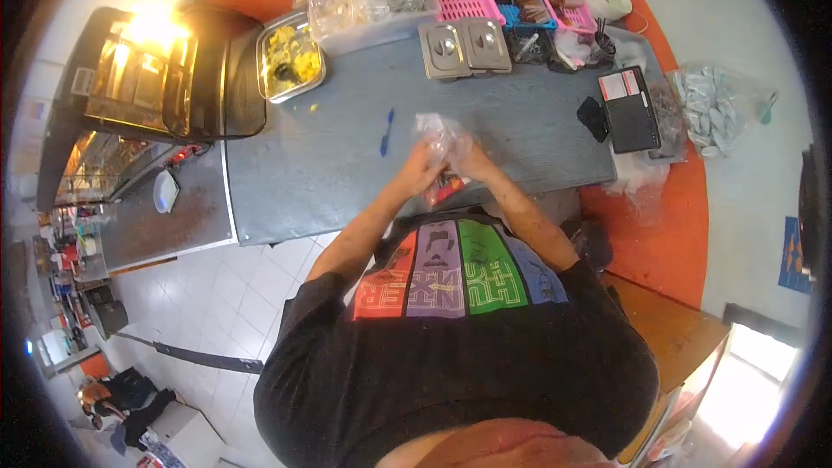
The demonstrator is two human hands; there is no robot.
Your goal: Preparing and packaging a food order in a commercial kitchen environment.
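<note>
Both my hands hold a clear plastic bag over the near edge of the grey counter. My left hand grips its left side, and my right hand has hold of the right side near the top. Low in the bag, between my wrists, shows something red and dark; its kind is hard to make out. My fingertips are partly blurred and covered by the plastic. A blue pen lies on the counter to the left of my hands.
A steel tray of yellow food stands back left beside a lit glass display warmer. Two lidded steel containers, a plastic bin of bags and coloured baskets line the back. A black tablet-like device lies right. Far left, a person sits.
</note>
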